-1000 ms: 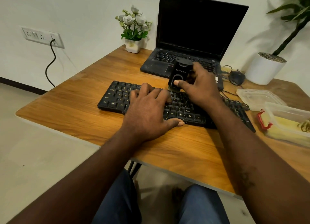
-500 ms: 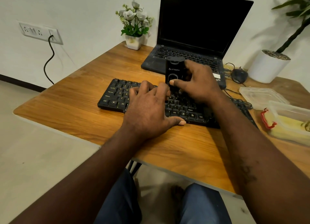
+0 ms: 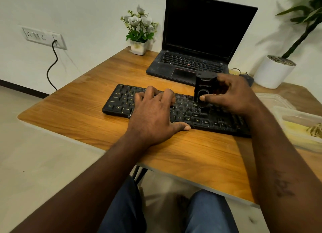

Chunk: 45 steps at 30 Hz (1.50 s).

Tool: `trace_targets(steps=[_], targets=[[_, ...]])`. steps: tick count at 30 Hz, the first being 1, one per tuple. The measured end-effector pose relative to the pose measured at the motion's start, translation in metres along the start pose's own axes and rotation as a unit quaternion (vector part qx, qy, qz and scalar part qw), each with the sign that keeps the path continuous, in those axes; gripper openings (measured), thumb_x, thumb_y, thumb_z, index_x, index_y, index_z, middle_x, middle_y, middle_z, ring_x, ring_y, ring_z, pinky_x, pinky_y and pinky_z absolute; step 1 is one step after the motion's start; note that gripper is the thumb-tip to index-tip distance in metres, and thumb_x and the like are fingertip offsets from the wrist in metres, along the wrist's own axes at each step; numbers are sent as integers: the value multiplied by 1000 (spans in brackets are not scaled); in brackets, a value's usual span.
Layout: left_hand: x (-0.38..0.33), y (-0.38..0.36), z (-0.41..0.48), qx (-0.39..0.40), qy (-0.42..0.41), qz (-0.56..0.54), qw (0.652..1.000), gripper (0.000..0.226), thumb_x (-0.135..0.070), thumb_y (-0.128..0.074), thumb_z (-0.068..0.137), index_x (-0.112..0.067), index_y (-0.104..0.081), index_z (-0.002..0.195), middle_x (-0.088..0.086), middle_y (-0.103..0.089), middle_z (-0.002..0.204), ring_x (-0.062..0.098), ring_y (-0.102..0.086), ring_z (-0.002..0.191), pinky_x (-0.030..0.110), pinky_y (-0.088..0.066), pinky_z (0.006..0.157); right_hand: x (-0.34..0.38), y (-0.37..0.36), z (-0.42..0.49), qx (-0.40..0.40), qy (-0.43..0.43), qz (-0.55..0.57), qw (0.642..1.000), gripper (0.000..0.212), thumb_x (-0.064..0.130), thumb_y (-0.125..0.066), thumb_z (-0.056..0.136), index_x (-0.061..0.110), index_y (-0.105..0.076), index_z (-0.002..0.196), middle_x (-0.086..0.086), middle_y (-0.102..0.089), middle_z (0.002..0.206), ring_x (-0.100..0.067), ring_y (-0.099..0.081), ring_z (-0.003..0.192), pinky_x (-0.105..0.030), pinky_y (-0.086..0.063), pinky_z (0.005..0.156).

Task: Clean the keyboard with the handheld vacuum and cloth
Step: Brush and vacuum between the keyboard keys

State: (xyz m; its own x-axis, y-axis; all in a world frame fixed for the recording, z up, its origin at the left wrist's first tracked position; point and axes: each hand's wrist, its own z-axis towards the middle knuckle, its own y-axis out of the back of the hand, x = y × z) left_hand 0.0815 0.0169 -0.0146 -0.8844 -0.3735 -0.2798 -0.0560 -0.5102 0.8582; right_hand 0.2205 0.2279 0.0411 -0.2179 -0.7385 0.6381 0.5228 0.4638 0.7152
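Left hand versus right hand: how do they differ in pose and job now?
The left hand lies flat with fingers spread on the keyboard, holding nothing; the right hand grips the handheld vacuum upright, thumb on its front. The left hand covers the middle keys; the right hand works over the right half, nearer the laptop. Both are over the same keyboard.

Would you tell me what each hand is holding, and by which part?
The right hand grips the vacuum round its body, thumb on the front; the left hand holds nothing, resting flat on the keyboard.
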Motion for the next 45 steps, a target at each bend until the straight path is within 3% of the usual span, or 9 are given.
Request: trace_targets(steps=[8,13,16,19,25,32,36,39,45], targets=[[1,0,-1,-3,-1,-2,1000,75,-92,-59,69,-34,-39,113,-16,-52,112,14,-35,120,41,-27,99,23,-36,9,27,116,-25,993,49,19,-86,81,33,-69,124,20,-72,109,10,-63,102,-6,-43,85],[1,0,-1,7,3,-10,1000,75,-92,-60,68,-35,-35,110,-18,-47,108,14,-34,120,39,-25,97,0,7,-2,53,20,5,998,52,14,-87,78,39,-69,119,11,-72,111,-6,-69,104,-28,-60,80],[0,1,0,9,2,-9,1000,75,-91,-60,68,-34,-37,111,-18,-44,107,13,-33,120,39,-26,100,-9,22,-7,22,5,-18,1000,47,17,-87,79,39,-67,115,11,-72,105,-6,-69,97,-17,-52,71],[0,1,0,5,2,-14,1000,75,-91,-61,68,-34,-37,110,-17,-44,107,13,-33,119,39,-26,99,-3,10,-4,-5,15,9,1000,44,23,-89,79,29,-70,118,9,-74,105,-7,-71,96,-23,-57,76],[1,-1,0,1,6,-14,1000,78,-93,-60,66,-35,-35,112,-16,-49,112,14,-34,120,40,-27,100,17,-20,3,78,65,22,995,46,19,-88,80,30,-70,120,14,-73,108,2,-68,102,-14,-53,81],[2,0,0,-1,11,-14,1000,80,-93,-61,66,-34,-36,114,-17,-47,113,13,-31,121,39,-25,101,-6,18,-5,95,11,36,995,44,21,-89,79,34,-73,118,-2,-76,106,-24,-75,96,-58,-62,85],[1,0,0,-3,24,-5,1000,83,-95,-58,65,-34,-37,117,-14,-53,122,14,-32,122,41,-26,103,5,2,-1,80,40,50,995,42,17,-90,77,32,-72,112,10,-76,106,-10,-73,99,-39,-61,88],[2,-1,-1,-15,31,0,999,87,-97,-58,62,-33,-39,118,-13,-54,121,15,-34,121,43,-26,103,25,-26,1,76,76,52,993,37,17,-89,77,33,-69,103,14,-72,97,-2,-69,93,-20,-56,75],[3,-1,-1,-28,63,9,998,95,-100,-59,56,-30,-43,120,-11,-53,121,18,-36,122,45,-27,103,30,-48,6,42,129,9,991,33,21,-88,79,19,-67,104,6,-70,94,-10,-67,88,-35,-56,75]])
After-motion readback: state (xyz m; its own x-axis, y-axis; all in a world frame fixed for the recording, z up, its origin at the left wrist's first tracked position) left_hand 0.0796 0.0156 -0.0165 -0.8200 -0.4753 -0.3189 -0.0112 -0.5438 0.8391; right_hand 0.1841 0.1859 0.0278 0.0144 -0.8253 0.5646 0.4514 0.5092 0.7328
